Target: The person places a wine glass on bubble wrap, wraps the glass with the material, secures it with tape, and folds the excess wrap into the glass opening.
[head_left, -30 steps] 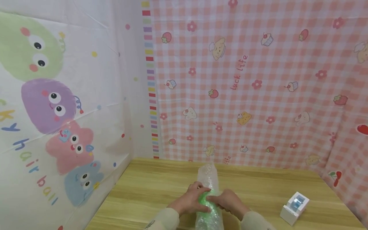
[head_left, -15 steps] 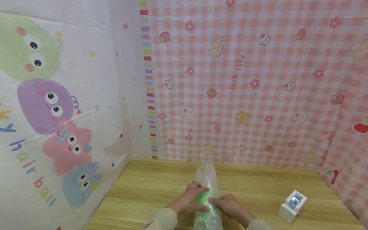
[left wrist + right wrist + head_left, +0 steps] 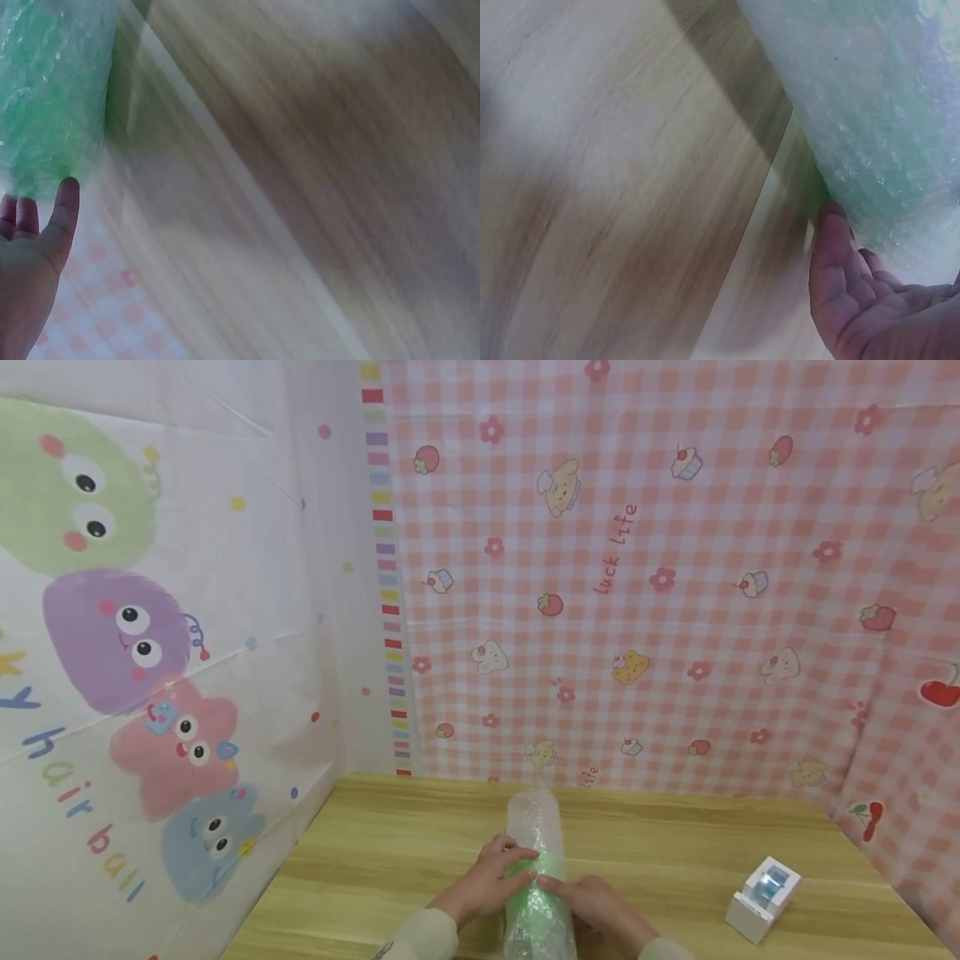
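A long bundle of clear bubble wrap (image 3: 536,822) lies lengthwise on the table in front of me, with something green showing through its layers. My left hand (image 3: 491,877) grips it from the left, fingers bent over the top and thumb reaching toward the middle. From the other side my right hand (image 3: 596,902) holds it, thumb on top close to the left thumb and fingers low along the right edge. The left wrist view shows the left hand (image 3: 34,255) at the green wrap (image 3: 52,97). In the right wrist view, right fingertips (image 3: 832,217) meet the wrap's underside (image 3: 870,127).
On the right of the wooden table (image 3: 660,860) stands a small white holder (image 3: 763,900) with a clear bluish piece inside, like a tape dispenser. A pink checked cloth (image 3: 675,635) hangs behind, and a white cartoon-print sheet (image 3: 285,568) hangs at the left.
My left thumb has moved up and in, so both thumbs now nearly meet on the wrap. The bundle has shifted slightly left in the view, along with the whole scene.
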Demonstrator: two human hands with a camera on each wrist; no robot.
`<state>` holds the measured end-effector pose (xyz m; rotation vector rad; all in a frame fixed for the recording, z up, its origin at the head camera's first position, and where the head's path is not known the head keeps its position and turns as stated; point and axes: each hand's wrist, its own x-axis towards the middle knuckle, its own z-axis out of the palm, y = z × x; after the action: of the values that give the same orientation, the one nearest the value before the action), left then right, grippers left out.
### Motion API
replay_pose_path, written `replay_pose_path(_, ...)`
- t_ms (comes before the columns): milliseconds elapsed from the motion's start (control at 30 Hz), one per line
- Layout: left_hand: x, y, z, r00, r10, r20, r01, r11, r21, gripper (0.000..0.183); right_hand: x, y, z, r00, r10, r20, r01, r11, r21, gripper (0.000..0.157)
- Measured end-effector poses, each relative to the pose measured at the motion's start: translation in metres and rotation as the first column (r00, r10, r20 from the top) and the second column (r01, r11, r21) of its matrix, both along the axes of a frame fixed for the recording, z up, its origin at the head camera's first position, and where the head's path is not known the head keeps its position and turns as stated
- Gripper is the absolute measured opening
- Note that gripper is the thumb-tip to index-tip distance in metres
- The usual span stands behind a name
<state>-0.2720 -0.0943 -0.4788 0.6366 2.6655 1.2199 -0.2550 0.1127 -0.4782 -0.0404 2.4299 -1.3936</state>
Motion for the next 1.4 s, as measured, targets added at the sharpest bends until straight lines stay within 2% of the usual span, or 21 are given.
replay_pose_path(133, 0.001, 0.0, -0.003, 0.999, 0.029, 0.03, -0.031, 0.995, 0.093, 0.034, 0.0, -0.002, -0.003, 1.0, -0.004, 0.003, 0.004, 1.0, 0.005, 0.078)
replay_pose_path(267, 0.001, 0.001, -0.005, 0.998, 0.053, 0.039, -0.06, 0.982, 0.18, 0.03, 0.0, -0.003, -0.003, 1.0, -0.007, 0.031, 0.008, 1.0, -0.02, 0.078)
replay_pose_path(333, 0.002, 0.003, -0.006, 0.996, 0.078, 0.046, -0.086, 0.973, 0.216, 0.033, 0.001, -0.003, -0.003, 0.999, -0.001, 0.034, 0.003, 0.999, -0.043, 0.076)
replay_pose_path(400, 0.003, 0.005, -0.007, 0.989, 0.125, 0.08, -0.141, 0.96, 0.243, 0.043, 0.001, -0.002, -0.003, 0.999, 0.006, 0.036, -0.004, 0.998, -0.059, 0.075)
replay_pose_path(467, 0.004, 0.007, -0.009, 0.971, 0.194, 0.138, -0.224, 0.941, 0.253, 0.058, 0.001, -0.002, -0.004, 0.999, 0.009, 0.035, -0.006, 0.997, -0.078, 0.074)
replay_pose_path(533, 0.005, 0.008, -0.011, 0.942, 0.258, 0.215, -0.308, 0.92, 0.244, 0.074, 0.001, -0.001, -0.004, 0.999, 0.007, 0.049, -0.003, 0.996, -0.087, 0.074)
replay_pose_path(633, 0.008, 0.008, -0.015, 0.905, 0.298, 0.303, -0.369, 0.905, 0.213, 0.09, 0.0, -0.001, -0.005, 0.997, 0.011, 0.073, -0.004, 0.995, -0.102, 0.075)
replay_pose_path(733, 0.01, 0.007, -0.017, 0.885, 0.267, 0.38, -0.36, 0.912, 0.196, 0.086, -0.001, 0.0, -0.006, 0.994, 0.039, 0.099, -0.024, 0.989, -0.146, 0.076)
replay_pose_path(867, 0.011, 0.006, -0.017, 0.867, 0.217, 0.448, -0.336, 0.919, 0.207, 0.075, -0.003, 0.004, -0.01, 0.988, 0.091, 0.124, -0.063, 0.974, -0.218, 0.076)
replay_pose_path(1033, 0.01, 0.008, -0.018, 0.859, 0.207, 0.469, -0.342, 0.913, 0.224, 0.075, -0.005, 0.007, -0.012, 0.986, 0.093, 0.138, -0.059, 0.971, -0.233, 0.078)
replay_pose_path(1200, 0.008, 0.009, -0.018, 0.859, 0.21, 0.467, -0.347, 0.91, 0.227, 0.073, -0.005, 0.006, -0.014, 0.991, 0.059, 0.116, -0.031, 0.973, -0.227, 0.075)
replay_pose_path(1400, 0.008, 0.007, -0.015, 0.877, 0.195, 0.439, -0.321, 0.918, 0.233, 0.078, -0.005, 0.004, -0.012, 0.995, 0.029, 0.092, -0.013, 0.985, -0.17, 0.076)
